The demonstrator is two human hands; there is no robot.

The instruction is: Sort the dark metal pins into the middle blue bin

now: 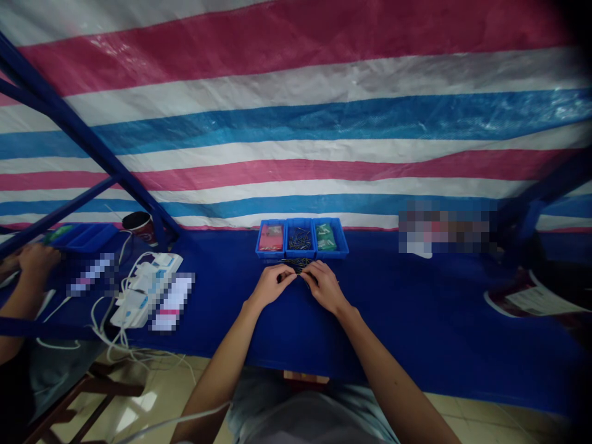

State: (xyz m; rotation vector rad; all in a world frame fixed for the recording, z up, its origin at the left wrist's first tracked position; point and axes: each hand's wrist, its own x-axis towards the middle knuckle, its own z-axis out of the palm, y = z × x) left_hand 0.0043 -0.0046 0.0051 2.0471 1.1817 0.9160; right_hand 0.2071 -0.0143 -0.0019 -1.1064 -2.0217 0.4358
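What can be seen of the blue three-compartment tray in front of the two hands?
The blue tray looks like plastic, open-topped, upright on the table. Its left compartment shows a pink item, the middle one thin dark pieces, the right one a green item. Whether it is one piece or three bins is unclear. The left hand and right hand are just in front, not gripping it.

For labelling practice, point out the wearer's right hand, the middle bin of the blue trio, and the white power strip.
Right hand (pixel 326 287): head view, back of hand.
Middle blue bin (pixel 300 253): head view, front wall.
White power strip (pixel 147 295): head view, casing.
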